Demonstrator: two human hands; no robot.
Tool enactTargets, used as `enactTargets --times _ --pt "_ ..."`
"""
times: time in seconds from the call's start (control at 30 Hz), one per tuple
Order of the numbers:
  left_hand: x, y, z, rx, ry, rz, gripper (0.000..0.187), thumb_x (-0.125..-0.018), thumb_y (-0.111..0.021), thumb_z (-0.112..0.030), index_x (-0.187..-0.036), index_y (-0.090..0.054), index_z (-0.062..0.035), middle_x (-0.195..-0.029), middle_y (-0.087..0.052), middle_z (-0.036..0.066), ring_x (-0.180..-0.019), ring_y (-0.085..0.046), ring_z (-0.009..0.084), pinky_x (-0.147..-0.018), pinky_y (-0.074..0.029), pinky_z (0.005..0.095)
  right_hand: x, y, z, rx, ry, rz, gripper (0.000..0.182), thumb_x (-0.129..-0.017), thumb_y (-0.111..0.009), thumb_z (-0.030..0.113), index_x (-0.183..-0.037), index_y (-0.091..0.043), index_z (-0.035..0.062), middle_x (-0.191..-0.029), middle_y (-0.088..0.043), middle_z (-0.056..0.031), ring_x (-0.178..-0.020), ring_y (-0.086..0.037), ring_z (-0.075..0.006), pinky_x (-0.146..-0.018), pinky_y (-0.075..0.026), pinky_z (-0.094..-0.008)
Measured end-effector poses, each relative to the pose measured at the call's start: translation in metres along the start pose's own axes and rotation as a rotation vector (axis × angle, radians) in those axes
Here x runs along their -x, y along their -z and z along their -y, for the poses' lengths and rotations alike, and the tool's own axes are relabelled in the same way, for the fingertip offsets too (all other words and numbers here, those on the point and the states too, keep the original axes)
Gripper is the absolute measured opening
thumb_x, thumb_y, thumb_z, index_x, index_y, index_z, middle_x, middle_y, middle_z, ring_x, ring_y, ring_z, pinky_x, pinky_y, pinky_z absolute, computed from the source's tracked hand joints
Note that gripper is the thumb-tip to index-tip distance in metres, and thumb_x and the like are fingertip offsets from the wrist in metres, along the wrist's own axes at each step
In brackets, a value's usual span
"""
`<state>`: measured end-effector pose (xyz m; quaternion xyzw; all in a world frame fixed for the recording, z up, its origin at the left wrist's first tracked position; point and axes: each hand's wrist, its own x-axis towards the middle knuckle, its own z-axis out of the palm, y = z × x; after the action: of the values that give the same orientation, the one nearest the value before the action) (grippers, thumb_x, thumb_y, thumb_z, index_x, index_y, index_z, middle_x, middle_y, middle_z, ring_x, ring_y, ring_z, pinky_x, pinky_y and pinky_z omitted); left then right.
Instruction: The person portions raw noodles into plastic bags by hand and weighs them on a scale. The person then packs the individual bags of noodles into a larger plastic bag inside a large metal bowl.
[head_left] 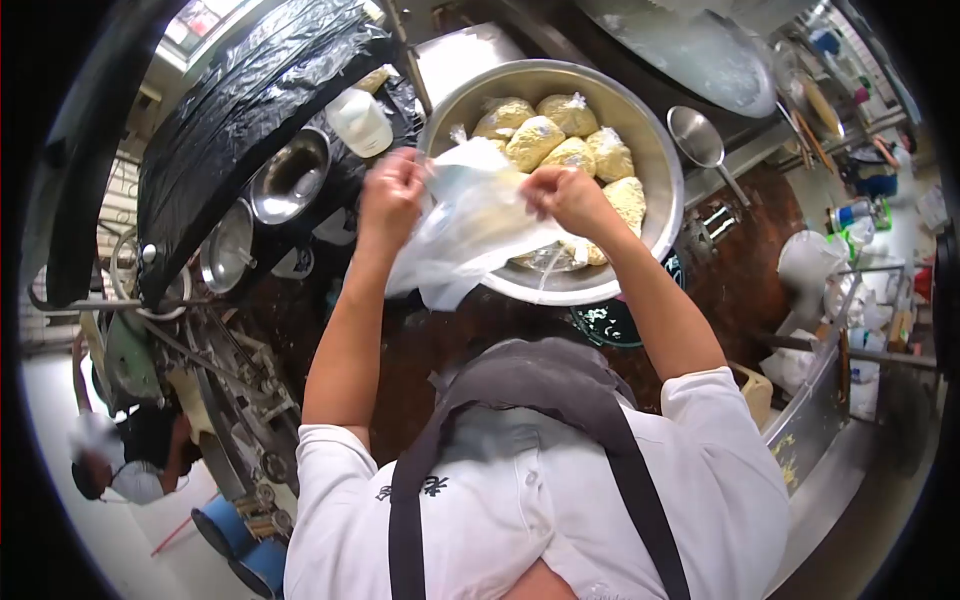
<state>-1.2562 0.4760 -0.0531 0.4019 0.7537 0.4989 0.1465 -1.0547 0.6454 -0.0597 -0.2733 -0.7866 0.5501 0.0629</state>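
Note:
A clear plastic bag (470,235), blurred by motion, stretches between my two hands over the near left part of a large metal basin (655,145). My left hand (395,190) pinches the bag's upper left edge, just outside the basin's rim. Fingers closed, my right hand (572,203) grips the opposite edge above the basin. Several tied plastic bags of yellow, crumbly stuff (536,143) lie inside the basin. Whether the bag in my hands contains anything is hard to make out. It hides the basin's near left side.
A long-handled metal ladle (697,137) lies right of the basin, below a wide pan (690,55). On the left are a white plastic tub (360,122) and metal bowls (290,178). A dark green basket (612,325) sits under the basin. Other people (140,455) are at both sides.

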Motion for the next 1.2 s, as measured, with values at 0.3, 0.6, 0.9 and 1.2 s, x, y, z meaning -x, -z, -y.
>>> enactTargets --times 0.3,0.6,0.9,1.2 --pt "0.089 -0.085 0.056 0.663 0.416 0.112 0.013 -0.093 -0.067 -0.015 -0.096 -0.059 -0.0063 -0.087 -0.066 0.004 -0.080 -0.066 0.0141 -0.067 -0.057 0.0284 -0.011 -0.061 -0.059 -0.305 -0.035 -0.007 0.034 -0.088 -0.072 0.031 -0.095 -0.063 -0.0002 -0.083 -0.069 -0.0099 -0.073 -0.065 -0.0165 -0.068 -0.051 -0.0310" --pt "0.060 -0.059 0.088 0.691 0.608 -0.502 0.012 -0.102 -0.051 -0.017 -0.100 -0.054 -0.0058 -0.069 -0.047 -0.005 -0.057 -0.045 0.0072 -0.055 -0.045 0.0252 0.033 0.001 -0.071 0.508 0.326 -0.210 0.057 -0.082 -0.071 0.019 -0.132 -0.048 0.0025 -0.120 -0.061 -0.0223 -0.115 -0.057 -0.0331 -0.098 -0.043 -0.0420" --pt "0.115 0.001 0.044 -0.431 0.550 0.061 0.041 -0.081 -0.072 -0.020 -0.113 -0.059 0.0014 -0.104 -0.067 0.021 -0.098 -0.064 0.0388 -0.086 -0.050 0.0394 -0.027 0.029 -0.046 0.026 0.298 0.124 0.042 -0.082 -0.073 0.014 -0.122 -0.061 0.0100 -0.101 -0.067 -0.0138 -0.089 -0.064 -0.0224 -0.078 -0.051 -0.0365" --pt "0.139 -0.051 0.042 0.631 0.896 -0.335 0.037 -0.088 -0.068 -0.005 -0.119 -0.048 -0.0026 -0.106 -0.061 0.012 -0.085 -0.065 0.0220 -0.063 -0.060 0.0395 -0.026 -0.011 -0.300 0.860 0.049 0.188 0.029 -0.093 -0.056 0.023 -0.114 -0.058 0.0035 -0.105 -0.066 -0.0215 -0.093 -0.064 -0.0406 -0.085 -0.050 -0.0470"
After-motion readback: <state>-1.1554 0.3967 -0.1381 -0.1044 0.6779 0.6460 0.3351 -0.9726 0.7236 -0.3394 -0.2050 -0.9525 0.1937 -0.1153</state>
